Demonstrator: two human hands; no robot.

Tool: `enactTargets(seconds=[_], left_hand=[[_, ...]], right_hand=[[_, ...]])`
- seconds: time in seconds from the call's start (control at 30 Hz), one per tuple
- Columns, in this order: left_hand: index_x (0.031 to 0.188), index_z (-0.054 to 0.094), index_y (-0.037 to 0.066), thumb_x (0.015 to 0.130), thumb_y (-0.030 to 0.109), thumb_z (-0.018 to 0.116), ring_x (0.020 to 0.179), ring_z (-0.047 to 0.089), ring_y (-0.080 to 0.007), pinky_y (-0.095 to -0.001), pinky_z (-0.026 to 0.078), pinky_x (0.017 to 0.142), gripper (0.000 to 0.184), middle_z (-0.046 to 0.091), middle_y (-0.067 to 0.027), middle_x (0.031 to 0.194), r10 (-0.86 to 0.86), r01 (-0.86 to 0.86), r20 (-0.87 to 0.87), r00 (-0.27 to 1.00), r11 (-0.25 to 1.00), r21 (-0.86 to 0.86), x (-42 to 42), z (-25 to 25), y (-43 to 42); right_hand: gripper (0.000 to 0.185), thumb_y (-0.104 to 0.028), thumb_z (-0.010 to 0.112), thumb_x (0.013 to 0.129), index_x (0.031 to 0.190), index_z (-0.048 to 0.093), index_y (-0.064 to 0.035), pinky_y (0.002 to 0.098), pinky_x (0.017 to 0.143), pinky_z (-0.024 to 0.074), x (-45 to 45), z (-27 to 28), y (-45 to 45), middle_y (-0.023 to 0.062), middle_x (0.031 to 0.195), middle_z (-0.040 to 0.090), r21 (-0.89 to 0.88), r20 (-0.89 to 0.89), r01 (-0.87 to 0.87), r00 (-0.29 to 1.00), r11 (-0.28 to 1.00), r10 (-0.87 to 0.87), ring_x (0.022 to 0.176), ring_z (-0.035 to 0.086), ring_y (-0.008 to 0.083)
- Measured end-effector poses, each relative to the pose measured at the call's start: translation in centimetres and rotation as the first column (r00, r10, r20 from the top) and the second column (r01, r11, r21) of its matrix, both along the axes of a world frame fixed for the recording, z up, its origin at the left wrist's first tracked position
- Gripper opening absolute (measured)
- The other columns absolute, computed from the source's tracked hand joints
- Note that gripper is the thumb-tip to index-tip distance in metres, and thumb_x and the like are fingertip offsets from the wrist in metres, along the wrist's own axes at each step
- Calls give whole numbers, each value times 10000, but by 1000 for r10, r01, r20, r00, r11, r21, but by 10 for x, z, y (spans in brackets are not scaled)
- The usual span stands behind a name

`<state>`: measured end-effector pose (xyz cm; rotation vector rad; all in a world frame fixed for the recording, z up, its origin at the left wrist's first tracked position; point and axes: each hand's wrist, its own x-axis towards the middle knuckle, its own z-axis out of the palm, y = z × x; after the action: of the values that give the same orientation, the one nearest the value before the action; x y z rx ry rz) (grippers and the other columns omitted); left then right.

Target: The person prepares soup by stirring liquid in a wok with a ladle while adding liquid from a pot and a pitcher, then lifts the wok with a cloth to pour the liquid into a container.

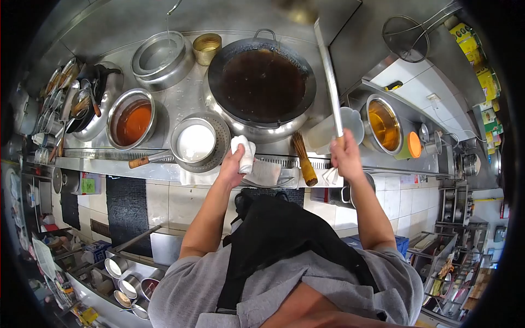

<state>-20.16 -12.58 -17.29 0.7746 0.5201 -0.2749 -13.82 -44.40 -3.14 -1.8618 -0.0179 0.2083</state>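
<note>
My left hand [232,167] is closed around a folded white cloth [247,154] at the front edge of the steel stove. In my right hand [346,156] is the grip of a long-handled ladle [329,76]. Its metal handle slants up past the right side of the wok, and its bowl is blurred at the top edge. Between and beyond my hands sits a large black wok [216,82] holding dark brown liquid. A bamboo brush [304,159] lies between my hands, bristles toward the wok. Left of the cloth, a container of white contents rests in a perforated strainer [221,136].
Metal bowls with orange-red liquid [133,121] and amber oil [384,126] stand left and right. A translucent plastic container [353,123] is behind my right hand. A wire skimmer [406,39] hangs upper right. Utensils [82,104] crowd the far left.
</note>
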Motion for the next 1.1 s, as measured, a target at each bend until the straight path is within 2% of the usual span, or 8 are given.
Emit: enactTargets(seconds=[0.13, 0.4, 0.57, 0.63, 0.77, 0.87, 0.93, 1.1], left_hand=[[1275, 515, 91, 1048, 455, 470, 818, 644, -222, -365, 523, 656, 431, 648, -89, 1007, 10, -9, 17, 1000, 999, -37, 2, -6, -5], [1210, 538, 103, 1056, 570, 320, 868, 629, -260, -455, 502, 719, 538, 643, -91, 1013, 189, -194, -108, 976, 980, -39, 54, 5, -33], [1205, 548, 128, 1026, 592, 411, 890, 612, -257, -482, 501, 759, 516, 631, -71, 1042, 131, -130, -204, 970, 991, 22, 96, 18, -59], [1159, 559, 132, 1002, 457, 561, 841, 604, -245, -466, 503, 716, 361, 624, -64, 994, 222, -224, -191, 956, 975, 11, 111, 19, -68], [1024, 560, 138, 917, 207, 577, 739, 577, -214, -412, 470, 602, 129, 595, -48, 882, 283, -264, -264, 922, 959, 107, 133, 18, -78], [1009, 560, 134, 927, 218, 576, 708, 566, -208, -398, 457, 590, 118, 589, -48, 861, 310, -311, -276, 910, 950, 44, 135, 44, -77], [1004, 556, 126, 935, 216, 562, 677, 554, -206, -393, 449, 575, 113, 586, -51, 844, 302, -300, -288, 909, 952, 51, 131, 43, -76], [990, 554, 122, 956, 220, 540, 668, 558, -209, -382, 450, 555, 104, 585, -49, 826, 277, -272, -265, 924, 961, 54, 131, 38, -73]], right_hand=[[319, -184, 548, 1021, 1310, 456, -86, 225, 414, 363, 13, 56, 9, -14, 700, 491, 126, 77, -24, 997, 992, 14, 474, 449, 60], [161, -200, 576, 996, 1027, 481, -75, 290, 383, 389, 0, -72, 6, 12, 627, 500, -54, -245, -64, 968, 996, 49, 448, 483, 115], [148, -203, 558, 1019, 1011, 478, -78, 262, 390, 376, -8, -43, 17, 4, 637, 495, 43, -82, 53, 995, 998, -50, 450, 465, 90], [132, -194, 531, 1033, 1033, 477, -74, 245, 394, 365, -1, -15, 16, 0, 661, 491, 108, 19, 50, 998, 993, -52, 452, 451, 72], [170, -217, 528, 1030, 1069, 471, -62, 267, 430, 400, -17, -31, 8, 11, 649, 521, 69, 85, 29, 996, 997, -35, 478, 493, 88], [246, -247, 556, 1015, 1066, 455, -29, 309, 460, 411, -57, -119, -7, 24, 625, 532, -118, 22, -31, 999, 993, 34, 504, 515, 119], [243, -241, 579, 1008, 982, 445, -40, 327, 475, 410, -83, -146, -4, 41, 616, 510, 79, -350, -48, 934, 996, 73, 515, 518, 150], [239, -216, 583, 999, 973, 443, -24, 376, 499, 421, -79, -138, -1, 85, 617, 528, -178, -32, -52, 998, 983, 47, 526, 538, 216]])
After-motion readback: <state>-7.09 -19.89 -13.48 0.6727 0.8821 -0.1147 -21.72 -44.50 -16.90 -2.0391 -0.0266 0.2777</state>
